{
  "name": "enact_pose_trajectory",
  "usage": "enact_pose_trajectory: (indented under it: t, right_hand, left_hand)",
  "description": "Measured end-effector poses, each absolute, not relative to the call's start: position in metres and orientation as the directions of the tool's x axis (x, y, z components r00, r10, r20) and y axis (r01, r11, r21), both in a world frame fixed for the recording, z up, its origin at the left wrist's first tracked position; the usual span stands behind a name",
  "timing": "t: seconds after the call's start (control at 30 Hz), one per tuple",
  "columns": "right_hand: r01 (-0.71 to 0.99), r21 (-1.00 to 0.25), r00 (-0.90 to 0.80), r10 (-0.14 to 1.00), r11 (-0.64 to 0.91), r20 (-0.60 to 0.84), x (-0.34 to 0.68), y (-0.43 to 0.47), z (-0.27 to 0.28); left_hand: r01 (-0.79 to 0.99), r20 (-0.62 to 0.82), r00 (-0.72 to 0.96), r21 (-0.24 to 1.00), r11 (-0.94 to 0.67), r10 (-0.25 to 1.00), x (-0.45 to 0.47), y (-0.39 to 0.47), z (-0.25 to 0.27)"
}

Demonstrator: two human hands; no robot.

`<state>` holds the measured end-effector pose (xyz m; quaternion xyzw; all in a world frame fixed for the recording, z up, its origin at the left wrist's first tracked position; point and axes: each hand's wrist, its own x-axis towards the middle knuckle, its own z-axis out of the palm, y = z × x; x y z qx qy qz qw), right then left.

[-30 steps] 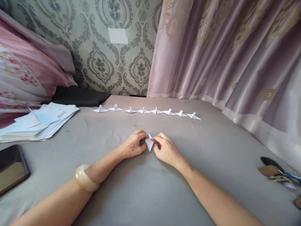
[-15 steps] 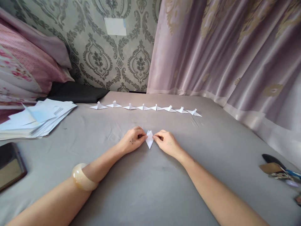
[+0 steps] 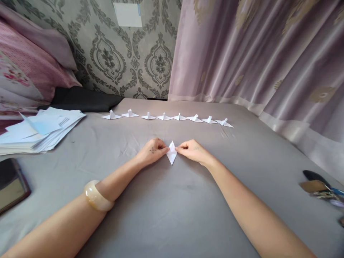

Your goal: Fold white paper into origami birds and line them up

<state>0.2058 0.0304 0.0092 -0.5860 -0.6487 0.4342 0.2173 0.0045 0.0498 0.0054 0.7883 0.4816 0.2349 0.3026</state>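
Note:
A small white folded paper point(image 3: 172, 154), diamond-shaped with one point toward me, is between my hands in the middle of the view. My left hand point(image 3: 153, 151) pinches its left corner between thumb and fingers; a cream bangle point(image 3: 97, 196) is on that forearm. At the right corner, my right hand point(image 3: 194, 151) grips the paper the same way. Beyond my hands, several white folded paper birds point(image 3: 164, 116) stand in a row across the grey cloth point(image 3: 161, 211).
A stack of papers point(image 3: 34, 132) lies at the left, with a phone point(image 3: 12, 186) nearer me. Behind the stack is a black folded cloth point(image 3: 83, 99). Keys point(image 3: 325, 195) and a brown tag point(image 3: 313, 186) lie at the right edge. A patterned wall and curtain point(image 3: 228, 53) border the back.
The folded paper's top has gone from two separate points to a single peak, so it now looks like a diamond. Both hands still hold its sides. The camera view has tilted slightly downward.

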Motion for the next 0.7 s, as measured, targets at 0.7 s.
enact_pose_trajectory:
  t: [0.7]
  right_hand:
    - [0.634,-0.769,-0.116,0.973,-0.081,-0.198,0.1996,0.0258,0.0138]
  left_hand:
    - [0.556,-0.009,0.433,0.79,-0.26,0.901,0.0023,0.053,0.0114]
